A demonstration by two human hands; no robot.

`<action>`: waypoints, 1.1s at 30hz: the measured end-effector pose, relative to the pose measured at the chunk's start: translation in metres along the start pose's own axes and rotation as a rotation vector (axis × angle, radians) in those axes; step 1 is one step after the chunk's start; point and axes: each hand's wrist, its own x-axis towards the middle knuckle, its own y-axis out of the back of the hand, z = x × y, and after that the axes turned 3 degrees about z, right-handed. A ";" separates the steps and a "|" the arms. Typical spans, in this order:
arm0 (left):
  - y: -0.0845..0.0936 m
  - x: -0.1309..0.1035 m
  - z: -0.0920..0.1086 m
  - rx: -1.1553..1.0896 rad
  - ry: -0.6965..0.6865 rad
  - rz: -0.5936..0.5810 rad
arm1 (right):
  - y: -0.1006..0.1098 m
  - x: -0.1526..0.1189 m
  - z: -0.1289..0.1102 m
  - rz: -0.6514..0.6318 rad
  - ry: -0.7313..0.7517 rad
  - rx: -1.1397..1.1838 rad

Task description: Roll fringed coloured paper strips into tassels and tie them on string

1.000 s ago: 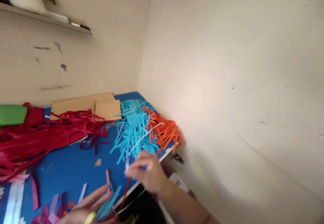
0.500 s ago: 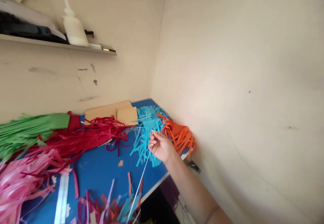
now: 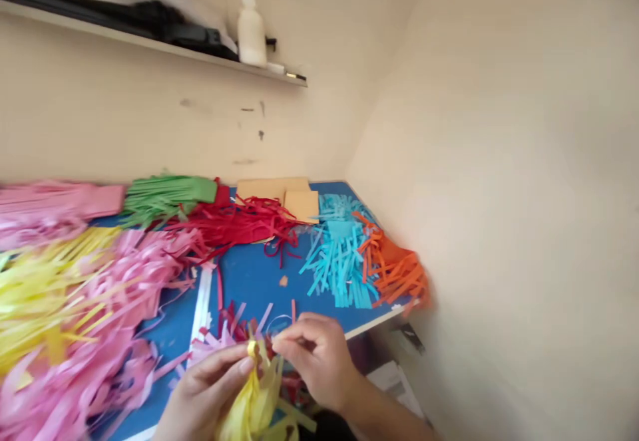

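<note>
A yellow paper tassel (image 3: 253, 401) with a looped top is pinched between the thumb and fingers of my left hand (image 3: 212, 388), its fringe hanging down. Just right of that loop is my right hand (image 3: 319, 354), thumb and forefinger pressed together. A thin white string (image 3: 277, 321) curves up beside those fingertips, and they appear to grip it. Behind the hands, a bunch of purple and red paper strips (image 3: 232, 328) lies at the near side of the table, partly covered by my left hand.
On the blue table (image 3: 254, 281) lie fringed papers: pink (image 3: 144, 275), yellow (image 3: 44, 281), green (image 3: 170, 195), red (image 3: 239, 221), light blue (image 3: 339, 248) and orange (image 3: 399, 268). Tan paper (image 3: 301, 206) lies by the wall. Above, a shelf (image 3: 150, 45) carries a white squeeze bottle (image 3: 252, 35).
My right hand has come down and toward me from above the light blue fringe. My left hand and the yellow tassel have come into view. The camera has turned left.
</note>
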 end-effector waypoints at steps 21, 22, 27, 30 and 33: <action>-0.016 -0.009 0.009 0.165 -0.371 0.034 | -0.002 0.000 0.006 -0.314 -0.060 -0.071; -0.017 -0.009 0.008 0.156 -0.379 0.031 | -0.003 0.000 0.007 -0.330 -0.078 -0.042; -0.017 -0.013 -0.001 0.491 -0.611 0.216 | -0.006 -0.004 0.011 -0.390 -0.123 -0.083; -0.021 -0.012 -0.004 0.659 -0.754 0.281 | 0.000 -0.005 0.011 -0.307 -0.001 -0.174; -0.030 -0.010 -0.003 0.713 -0.818 0.217 | 0.012 0.000 0.010 -0.188 -0.050 0.037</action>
